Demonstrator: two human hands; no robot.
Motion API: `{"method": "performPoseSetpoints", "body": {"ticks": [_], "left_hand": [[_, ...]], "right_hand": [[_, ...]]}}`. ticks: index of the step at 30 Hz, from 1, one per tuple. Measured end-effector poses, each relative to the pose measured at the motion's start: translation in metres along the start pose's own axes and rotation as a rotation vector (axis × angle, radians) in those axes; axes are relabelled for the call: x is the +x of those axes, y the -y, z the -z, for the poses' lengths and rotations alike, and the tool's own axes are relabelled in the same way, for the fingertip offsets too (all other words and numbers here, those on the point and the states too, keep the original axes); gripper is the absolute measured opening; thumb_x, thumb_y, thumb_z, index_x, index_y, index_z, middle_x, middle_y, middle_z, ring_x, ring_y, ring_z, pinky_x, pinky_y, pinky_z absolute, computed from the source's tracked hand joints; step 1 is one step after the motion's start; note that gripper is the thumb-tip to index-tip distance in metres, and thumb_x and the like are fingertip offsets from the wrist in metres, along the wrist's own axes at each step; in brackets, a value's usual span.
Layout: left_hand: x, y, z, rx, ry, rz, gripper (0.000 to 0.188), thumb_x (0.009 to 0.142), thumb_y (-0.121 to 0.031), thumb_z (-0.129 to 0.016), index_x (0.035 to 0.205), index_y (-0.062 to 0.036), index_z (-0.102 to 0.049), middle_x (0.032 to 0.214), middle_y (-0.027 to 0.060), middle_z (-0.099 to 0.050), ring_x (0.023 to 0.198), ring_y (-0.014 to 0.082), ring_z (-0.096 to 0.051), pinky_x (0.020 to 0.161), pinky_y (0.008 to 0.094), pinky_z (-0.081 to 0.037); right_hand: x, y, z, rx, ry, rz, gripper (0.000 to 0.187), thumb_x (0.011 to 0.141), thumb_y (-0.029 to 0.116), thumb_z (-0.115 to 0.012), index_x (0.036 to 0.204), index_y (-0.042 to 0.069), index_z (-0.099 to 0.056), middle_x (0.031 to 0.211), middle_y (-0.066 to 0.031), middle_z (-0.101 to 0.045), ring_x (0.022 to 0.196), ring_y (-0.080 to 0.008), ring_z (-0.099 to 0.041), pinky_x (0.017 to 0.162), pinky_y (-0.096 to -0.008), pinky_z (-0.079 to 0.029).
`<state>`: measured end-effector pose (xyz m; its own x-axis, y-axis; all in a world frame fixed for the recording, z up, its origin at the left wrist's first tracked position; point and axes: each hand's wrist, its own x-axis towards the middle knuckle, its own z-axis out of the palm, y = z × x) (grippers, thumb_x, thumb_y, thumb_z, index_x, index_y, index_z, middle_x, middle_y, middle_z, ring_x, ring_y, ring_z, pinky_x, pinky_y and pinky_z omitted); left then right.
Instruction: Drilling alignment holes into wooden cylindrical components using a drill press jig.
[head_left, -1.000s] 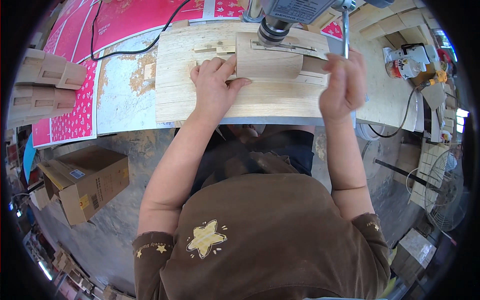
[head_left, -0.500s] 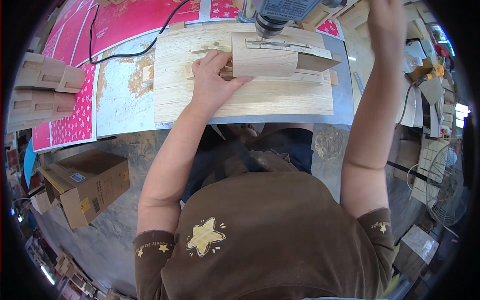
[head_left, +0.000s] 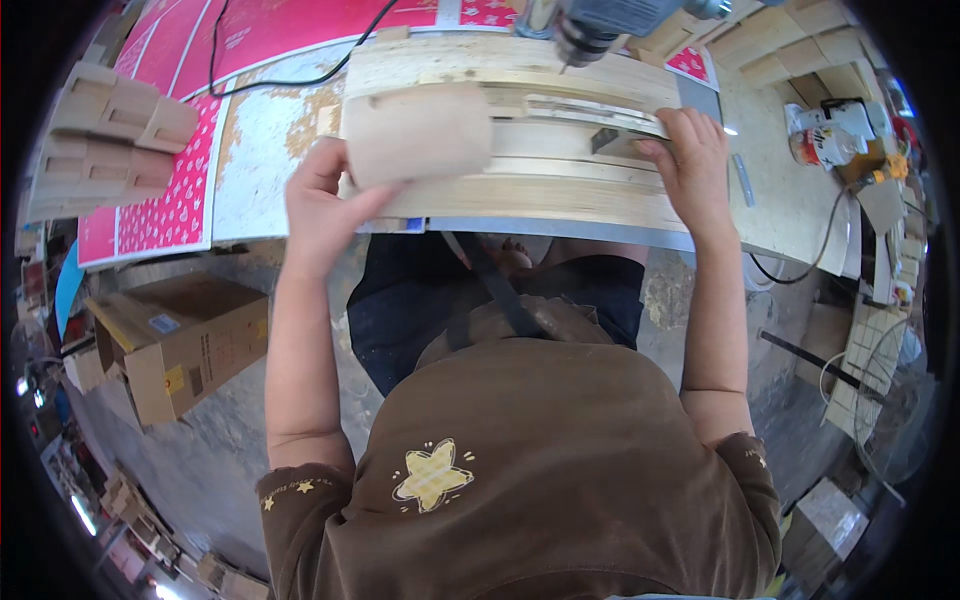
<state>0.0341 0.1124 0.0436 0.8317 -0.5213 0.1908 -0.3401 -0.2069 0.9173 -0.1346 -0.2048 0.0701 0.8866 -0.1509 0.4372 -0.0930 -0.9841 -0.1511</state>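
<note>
My left hand (head_left: 335, 205) grips the left end of a pale wooden block (head_left: 420, 135), thumb along its near edge and fingers at its far left side. Motion blurs the block slightly, and it sits left of the jig's raised strip. My right hand (head_left: 697, 165) is closed around the right end of the wooden jig (head_left: 590, 110), which has a pale slotted strip on top and a dark plate (head_left: 617, 141) below it. The jig lies on a wide wooden board (head_left: 560, 200). Above its far side hangs the drill chuck (head_left: 585, 42) with a thin bit, apart from the wood.
Similar slotted wooden blocks (head_left: 120, 130) are stacked at the far left. A black cable (head_left: 290, 82) crosses the pink sheet. Wood pieces (head_left: 800, 45) lie at the back right, near a white container (head_left: 825, 145). A cardboard box (head_left: 190, 345) stands on the floor at left.
My right hand has come down from beside the drill to the jig's right end. My left hand has drawn the wooden block left, off the jig's strip, uncovering it.
</note>
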Motion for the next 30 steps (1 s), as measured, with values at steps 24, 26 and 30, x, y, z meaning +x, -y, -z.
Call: {"method": "performPoseSetpoints", "body": {"ticks": [24, 26, 30], "left_hand": [[-0.022, -0.041, 0.158, 0.581, -0.59, -0.023, 0.043, 0.054, -0.012, -0.085, 0.087, -0.0001, -0.06, 0.12, 0.0143, -0.045, 0.112, 0.0262, -0.048, 0.093, 0.0351, -0.042], [-0.02, -0.046, 0.188, 0.594, -0.676, 0.022, 0.043, 0.055, -0.012, -0.085, 0.089, 0.0005, -0.061, 0.122, 0.0135, -0.046, 0.112, 0.0256, -0.049, 0.092, 0.0347, -0.043], [0.001, -0.084, 0.267, 0.736, -0.834, -0.095, 0.044, 0.058, -0.015, -0.085, 0.09, 0.0016, -0.062, 0.121, 0.0136, -0.05, 0.109, 0.0223, -0.051, 0.09, 0.0313, -0.044]], "right_hand": [[-0.01, 0.02, -0.001, 0.053, -0.001, 0.02, 0.032, 0.076, 0.016, -0.065, 0.103, 0.002, -0.054, 0.096, -0.0164, -0.051, 0.096, -0.0365, -0.047, 0.09, -0.043, -0.033], [-0.011, 0.02, -0.001, 0.034, -0.004, 0.029, 0.033, 0.077, 0.016, -0.064, 0.104, 0.0, -0.052, 0.097, -0.0172, -0.051, 0.098, -0.037, -0.047, 0.089, -0.0427, -0.035], [-0.011, 0.023, -0.002, 0.089, 0.006, -0.024, 0.034, 0.073, 0.014, -0.065, 0.103, 0.001, -0.053, 0.096, -0.0174, -0.05, 0.096, -0.0373, -0.046, 0.087, -0.0434, -0.035]]}}
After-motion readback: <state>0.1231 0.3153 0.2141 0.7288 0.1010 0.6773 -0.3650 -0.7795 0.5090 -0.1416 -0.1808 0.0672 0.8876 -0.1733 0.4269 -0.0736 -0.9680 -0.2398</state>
